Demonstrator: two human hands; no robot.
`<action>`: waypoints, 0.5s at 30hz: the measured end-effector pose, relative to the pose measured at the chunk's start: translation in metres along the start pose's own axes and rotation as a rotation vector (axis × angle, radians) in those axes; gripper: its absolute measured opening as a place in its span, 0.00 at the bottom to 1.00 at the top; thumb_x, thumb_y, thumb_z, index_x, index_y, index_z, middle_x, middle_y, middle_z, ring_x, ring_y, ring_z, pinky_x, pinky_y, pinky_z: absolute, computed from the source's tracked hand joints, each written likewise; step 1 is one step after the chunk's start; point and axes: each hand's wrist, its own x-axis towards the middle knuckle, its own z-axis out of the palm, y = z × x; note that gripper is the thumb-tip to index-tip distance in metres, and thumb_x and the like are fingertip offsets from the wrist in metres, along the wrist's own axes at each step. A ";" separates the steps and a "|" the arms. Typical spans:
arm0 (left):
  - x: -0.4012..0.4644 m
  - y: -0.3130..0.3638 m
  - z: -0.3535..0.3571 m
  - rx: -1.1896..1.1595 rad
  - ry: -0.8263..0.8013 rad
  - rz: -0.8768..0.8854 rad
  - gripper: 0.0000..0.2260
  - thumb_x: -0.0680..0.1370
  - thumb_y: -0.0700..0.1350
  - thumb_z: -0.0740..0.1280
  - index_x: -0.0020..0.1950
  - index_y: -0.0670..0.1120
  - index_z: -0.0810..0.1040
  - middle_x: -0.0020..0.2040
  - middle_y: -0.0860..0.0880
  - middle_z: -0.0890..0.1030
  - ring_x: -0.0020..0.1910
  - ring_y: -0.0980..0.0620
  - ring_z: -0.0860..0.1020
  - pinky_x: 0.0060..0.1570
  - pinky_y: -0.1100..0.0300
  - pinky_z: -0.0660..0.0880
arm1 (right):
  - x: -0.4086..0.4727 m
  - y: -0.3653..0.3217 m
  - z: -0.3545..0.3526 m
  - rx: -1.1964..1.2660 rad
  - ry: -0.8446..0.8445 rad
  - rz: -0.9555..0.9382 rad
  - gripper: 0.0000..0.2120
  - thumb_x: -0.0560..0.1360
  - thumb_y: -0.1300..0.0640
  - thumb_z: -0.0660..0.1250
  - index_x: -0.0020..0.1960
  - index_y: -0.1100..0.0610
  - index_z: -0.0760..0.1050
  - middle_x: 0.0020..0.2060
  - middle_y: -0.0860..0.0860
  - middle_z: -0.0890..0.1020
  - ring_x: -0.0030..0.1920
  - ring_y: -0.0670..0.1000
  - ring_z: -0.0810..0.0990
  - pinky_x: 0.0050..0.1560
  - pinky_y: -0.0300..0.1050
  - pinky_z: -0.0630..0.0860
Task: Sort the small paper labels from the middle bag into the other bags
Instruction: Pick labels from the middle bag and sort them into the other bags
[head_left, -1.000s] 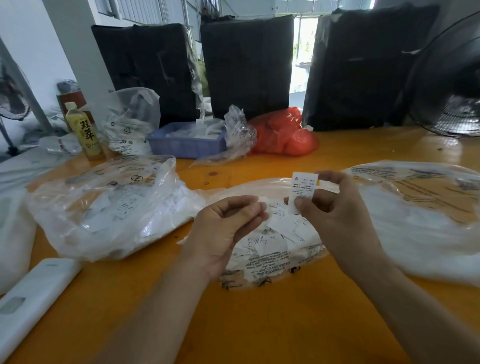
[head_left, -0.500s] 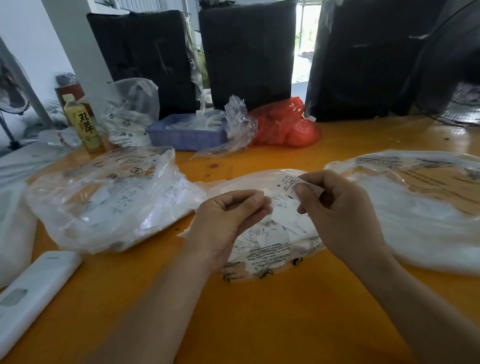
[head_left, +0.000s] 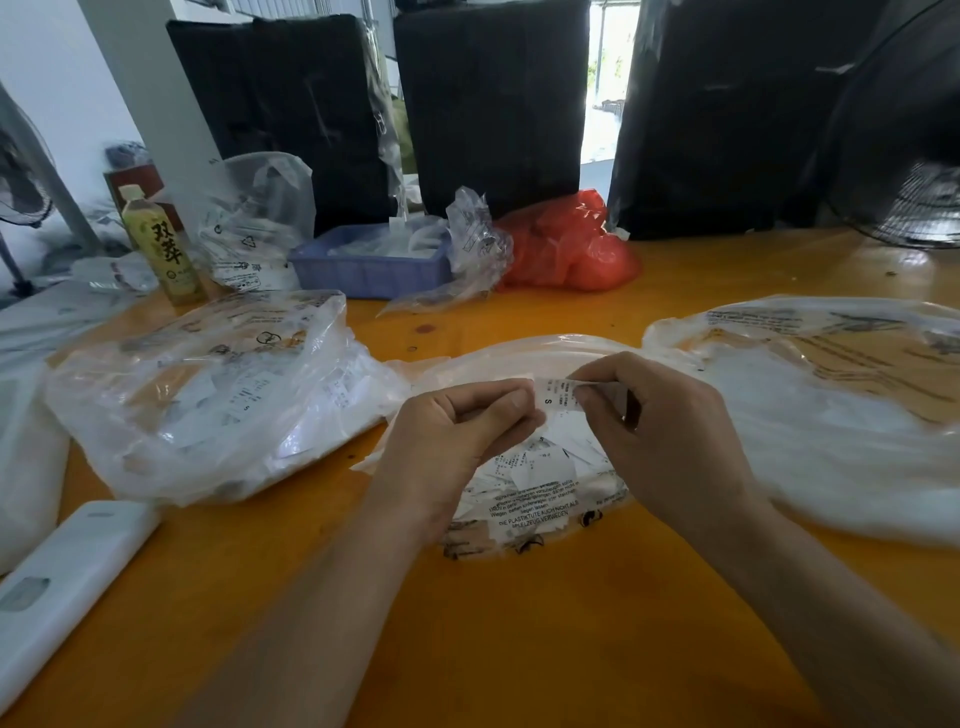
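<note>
Both hands sit at the centre of the frame, right over the middle bag (head_left: 524, 499). The right hand (head_left: 670, 447) pinches one small paper label (head_left: 558, 397) between thumb and fingertips, and I can read an "S" printed on it. The left hand (head_left: 457, 441) meets it from the other side, fingers curled in and its thumb touching the label's left edge, so the two hands hold the slip between them just above the bag's open mouth. Under the hands, the middle bag lies flat on the orange table (head_left: 519, 649) with a heap of more white labels showing through the clear plastic and black print along its near edge. To the left of centre, the left bag (head_left: 208, 395) lies puffed up with labels inside it. At the right edge of the frame, the right bag (head_left: 831, 415) spreads wide, its contents a white blur I cannot make out. Further back, upper left, stands a green bottle (head_left: 158, 247), then a blue tray (head_left: 363, 267), and a red plastic bag (head_left: 569, 249) beside it. A white device (head_left: 57, 592) lies at lower left.
</note>
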 end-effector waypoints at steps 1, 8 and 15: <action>0.000 0.000 0.000 0.035 0.010 0.011 0.12 0.69 0.48 0.79 0.51 0.47 0.90 0.50 0.41 0.89 0.52 0.44 0.88 0.52 0.62 0.83 | 0.000 0.000 0.000 -0.013 -0.012 -0.011 0.05 0.77 0.62 0.72 0.51 0.55 0.84 0.38 0.30 0.74 0.42 0.27 0.75 0.42 0.20 0.67; -0.002 -0.002 -0.001 0.333 0.018 0.113 0.07 0.78 0.43 0.76 0.56 0.49 0.88 0.47 0.51 0.90 0.48 0.52 0.89 0.40 0.62 0.84 | 0.002 0.003 0.001 -0.064 -0.112 -0.021 0.05 0.78 0.60 0.71 0.52 0.52 0.84 0.40 0.44 0.82 0.38 0.38 0.76 0.39 0.27 0.69; -0.002 -0.004 -0.002 0.409 0.042 0.159 0.08 0.78 0.44 0.76 0.57 0.52 0.87 0.46 0.53 0.90 0.47 0.54 0.88 0.39 0.61 0.84 | 0.002 0.005 0.001 -0.055 -0.056 0.088 0.06 0.77 0.60 0.71 0.51 0.52 0.84 0.42 0.43 0.83 0.39 0.41 0.75 0.42 0.22 0.69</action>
